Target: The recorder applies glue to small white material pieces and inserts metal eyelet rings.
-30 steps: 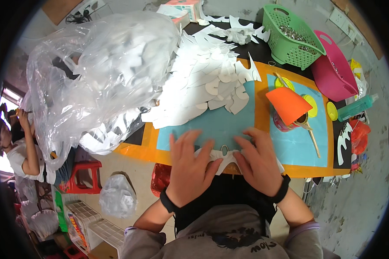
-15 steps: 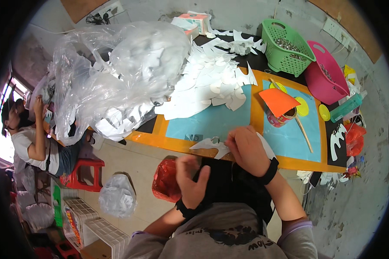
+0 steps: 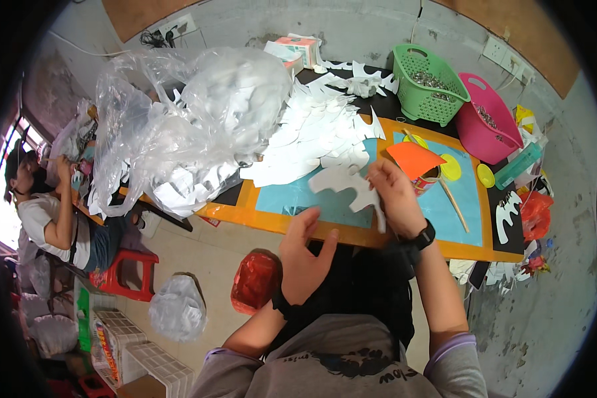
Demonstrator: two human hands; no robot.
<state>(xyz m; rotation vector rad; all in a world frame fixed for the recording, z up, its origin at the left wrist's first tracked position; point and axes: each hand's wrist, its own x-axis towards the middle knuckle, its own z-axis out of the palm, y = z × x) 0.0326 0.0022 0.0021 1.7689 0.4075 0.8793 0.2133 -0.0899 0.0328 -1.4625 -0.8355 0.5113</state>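
My right hand point(image 3: 398, 199) pinches a white die-cut sheet point(image 3: 341, 180) with a jagged, curved outline, holding it above the table's front part. My left hand point(image 3: 308, 255) is at the table's front edge, empty, with thumb and fingers apart and pointing up toward the sheet. Beyond the held piece spreads a heap of similar white cut-outs point(image 3: 305, 136). To its left, a large clear plastic bag point(image 3: 199, 126) bulges with more white pieces. Close to my right hand stands a small tin point(image 3: 426, 183) with an orange sheet point(image 3: 414, 161) over it and a wooden stick point(image 3: 456, 207) beside it.
A green basket point(image 3: 431, 99) and a pink basket point(image 3: 487, 136), both holding small metal parts, stand at the back right. Yellow lids point(image 3: 450, 167) lie nearby. A red bag point(image 3: 255, 282) and a clear bag point(image 3: 178, 305) rest on the floor. Another person point(image 3: 56, 212) sits at far left.
My right hand has lifted the white cut-out from the table edge and moved it up and away from me. My left hand has risen slightly and moved to the right.
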